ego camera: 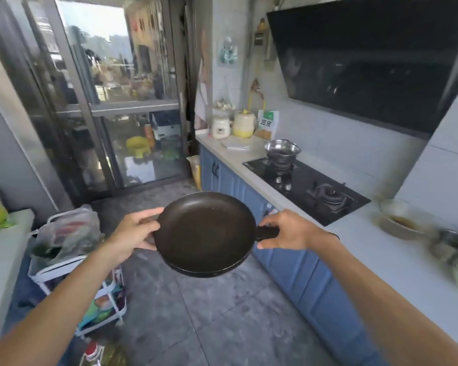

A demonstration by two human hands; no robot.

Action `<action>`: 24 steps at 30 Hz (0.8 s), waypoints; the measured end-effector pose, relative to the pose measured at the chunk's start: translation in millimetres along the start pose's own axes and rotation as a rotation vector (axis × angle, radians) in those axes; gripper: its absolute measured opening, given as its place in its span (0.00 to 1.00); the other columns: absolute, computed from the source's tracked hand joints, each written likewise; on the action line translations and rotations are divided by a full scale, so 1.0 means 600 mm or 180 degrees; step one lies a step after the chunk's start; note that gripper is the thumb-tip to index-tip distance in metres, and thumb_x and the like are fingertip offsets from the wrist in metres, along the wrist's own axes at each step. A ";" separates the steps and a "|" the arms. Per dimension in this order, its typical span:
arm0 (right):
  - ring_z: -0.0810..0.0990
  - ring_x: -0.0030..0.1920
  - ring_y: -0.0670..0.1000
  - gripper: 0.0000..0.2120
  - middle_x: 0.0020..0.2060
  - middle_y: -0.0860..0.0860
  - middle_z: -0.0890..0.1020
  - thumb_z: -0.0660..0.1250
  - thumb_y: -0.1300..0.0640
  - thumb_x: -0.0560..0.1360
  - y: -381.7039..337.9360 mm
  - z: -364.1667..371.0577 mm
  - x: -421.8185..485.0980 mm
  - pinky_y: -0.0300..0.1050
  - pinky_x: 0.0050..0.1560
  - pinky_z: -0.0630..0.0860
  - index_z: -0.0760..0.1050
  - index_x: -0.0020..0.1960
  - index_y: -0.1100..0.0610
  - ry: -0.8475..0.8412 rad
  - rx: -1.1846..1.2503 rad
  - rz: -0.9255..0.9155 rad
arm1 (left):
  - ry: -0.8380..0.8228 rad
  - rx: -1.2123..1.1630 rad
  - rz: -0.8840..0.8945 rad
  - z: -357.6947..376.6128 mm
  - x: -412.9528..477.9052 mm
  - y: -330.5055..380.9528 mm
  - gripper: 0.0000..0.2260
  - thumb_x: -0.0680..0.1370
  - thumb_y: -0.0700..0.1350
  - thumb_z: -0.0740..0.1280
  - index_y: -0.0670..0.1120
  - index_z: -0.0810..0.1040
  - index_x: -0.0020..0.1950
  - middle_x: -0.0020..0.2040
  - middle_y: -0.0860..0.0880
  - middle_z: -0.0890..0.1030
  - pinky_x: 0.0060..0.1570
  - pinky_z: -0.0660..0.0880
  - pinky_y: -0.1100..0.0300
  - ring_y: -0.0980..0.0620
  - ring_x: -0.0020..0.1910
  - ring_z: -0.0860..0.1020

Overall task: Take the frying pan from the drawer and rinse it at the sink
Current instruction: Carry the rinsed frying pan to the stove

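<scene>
1. Fingers (269,220) of the right hand (288,231) are wrapped closed around the short black handle of the frying pan (204,231); fingers of the left hand (132,233) are curled onto the opposite rim, thumb on top.
2. Held level in the air between both hands, the frying pan hangs over the grey tiled floor (222,313), beside the front edge of the counter (381,260), touching no surface.
3. A white wire trolley (77,273) stands on the floor to the left, with a plastic bag (66,231) on its top shelf.
4. Blue cabinet fronts (302,273) run under the pale counter along the right side.
5. On the counter near the right edge sits a bowl (399,223) with dark liquid; past it a black gas hob (307,186) is set into the counter, and a steel pot (282,151) stands on its far burner.
6. At the counter's far end are a yellow jar (243,125), a white jar (220,128) and a green-and-white packet (269,125).
7. A black extractor hood (368,62) hangs above the hob.
8. Glass sliding doors (111,101) close the far end of the room.
9. Objects at the right edge of the counter and at the far left are blurred and cut off; I cannot tell what they are.
</scene>
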State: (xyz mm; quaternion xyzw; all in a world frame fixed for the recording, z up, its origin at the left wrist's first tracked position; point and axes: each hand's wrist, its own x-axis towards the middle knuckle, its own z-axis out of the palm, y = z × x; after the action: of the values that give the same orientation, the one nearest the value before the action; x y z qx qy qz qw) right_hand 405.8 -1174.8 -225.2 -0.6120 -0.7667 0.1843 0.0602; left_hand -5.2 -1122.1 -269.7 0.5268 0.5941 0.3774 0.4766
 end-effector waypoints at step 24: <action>0.85 0.49 0.52 0.24 0.51 0.47 0.89 0.80 0.36 0.71 0.388 -0.036 -0.076 0.52 0.58 0.83 0.84 0.64 0.43 0.0793 0.0392 0.2609 | -0.2598 0.0649 0.0318 0.641 0.479 0.184 0.26 0.82 0.29 0.66 0.49 0.81 0.77 0.59 0.34 0.88 0.40 0.89 0.45 0.41 0.45 0.86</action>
State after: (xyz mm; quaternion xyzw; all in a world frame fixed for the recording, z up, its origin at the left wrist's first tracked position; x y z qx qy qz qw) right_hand 637.0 -1171.5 -282.1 -0.8787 -0.4348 0.1631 0.1105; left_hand 397.4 -842.1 -313.8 0.7056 0.3647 0.0997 0.5993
